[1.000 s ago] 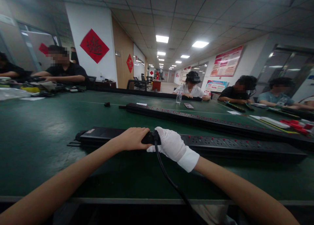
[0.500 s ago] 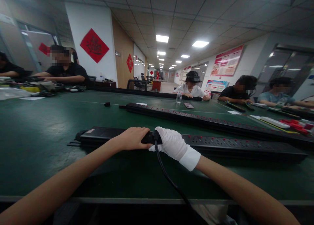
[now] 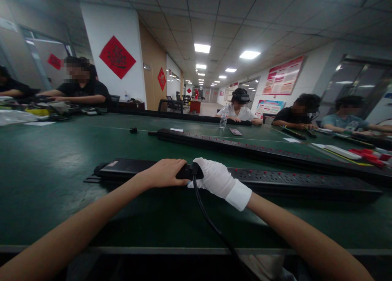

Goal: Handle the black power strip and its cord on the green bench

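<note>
A long black power strip [image 3: 284, 181] with red dots along its sockets lies across the table in front of me. My bare left hand [image 3: 165, 172] is wrapped over its body left of the middle, fingers closed round it. Just to the right, my right hand [image 3: 216, 178], in a white dotted glove, grips a black plug [image 3: 195, 169] at the strip's top face. From the plug a black cord [image 3: 206, 215] runs down toward me over the table's near edge. The glove hides part of the plug, so I cannot tell how far it is seated.
Behind lies a second long power strip [image 3: 220, 143]. A small black piece [image 3: 133, 130], a water bottle [image 3: 223, 121] and a phone [image 3: 235, 132] are on the green table [image 3: 70, 150]. Red items [image 3: 372, 156] lie at the right. Several people sit around the far sides.
Both hands keep their places on the strip and plug. The right glove and wrist have shifted very slightly.
</note>
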{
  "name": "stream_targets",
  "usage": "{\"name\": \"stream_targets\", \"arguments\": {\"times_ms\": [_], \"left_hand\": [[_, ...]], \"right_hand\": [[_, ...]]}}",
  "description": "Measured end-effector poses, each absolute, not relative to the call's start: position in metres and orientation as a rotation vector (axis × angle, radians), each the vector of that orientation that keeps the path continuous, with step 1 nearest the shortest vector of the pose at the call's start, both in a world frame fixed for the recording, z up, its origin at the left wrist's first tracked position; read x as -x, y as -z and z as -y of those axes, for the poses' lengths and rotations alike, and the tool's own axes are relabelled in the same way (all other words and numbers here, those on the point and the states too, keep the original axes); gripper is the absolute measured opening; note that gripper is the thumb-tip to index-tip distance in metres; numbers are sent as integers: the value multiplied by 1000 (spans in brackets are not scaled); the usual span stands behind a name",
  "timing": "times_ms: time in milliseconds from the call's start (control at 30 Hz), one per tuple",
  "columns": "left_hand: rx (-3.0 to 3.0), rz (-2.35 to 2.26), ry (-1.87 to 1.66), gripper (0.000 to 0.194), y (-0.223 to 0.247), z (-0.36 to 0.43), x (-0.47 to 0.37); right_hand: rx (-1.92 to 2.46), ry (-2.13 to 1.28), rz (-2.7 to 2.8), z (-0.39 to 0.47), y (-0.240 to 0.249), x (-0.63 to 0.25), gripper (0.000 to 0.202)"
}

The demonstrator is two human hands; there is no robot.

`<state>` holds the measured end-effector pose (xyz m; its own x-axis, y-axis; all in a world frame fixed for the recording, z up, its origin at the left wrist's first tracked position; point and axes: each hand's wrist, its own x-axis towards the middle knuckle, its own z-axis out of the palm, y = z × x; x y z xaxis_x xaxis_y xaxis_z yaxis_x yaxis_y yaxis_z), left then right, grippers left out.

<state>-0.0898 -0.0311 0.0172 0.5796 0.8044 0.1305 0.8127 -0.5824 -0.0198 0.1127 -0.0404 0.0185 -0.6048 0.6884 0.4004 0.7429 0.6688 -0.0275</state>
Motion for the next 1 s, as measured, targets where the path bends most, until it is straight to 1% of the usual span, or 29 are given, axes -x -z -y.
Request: {"name": "stream_targets", "arguments": {"times_ms": [267, 433, 833, 1000], "left_hand": [[2750, 1402, 162, 65, -18, 31, 90], [2764, 1403, 172, 62, -17, 30, 91], [2763, 1409, 169, 64, -17, 30, 91], [2773, 1403, 184, 64, -17, 30, 92]], "right_hand": [[1121, 163, 2518, 38, -19, -114, 59], [1097, 144, 2522, 34, -18, -115, 64], [1105, 118, 2496, 37, -19, -115, 62], [1086, 71, 2488, 35, -18, -115, 65]]}}
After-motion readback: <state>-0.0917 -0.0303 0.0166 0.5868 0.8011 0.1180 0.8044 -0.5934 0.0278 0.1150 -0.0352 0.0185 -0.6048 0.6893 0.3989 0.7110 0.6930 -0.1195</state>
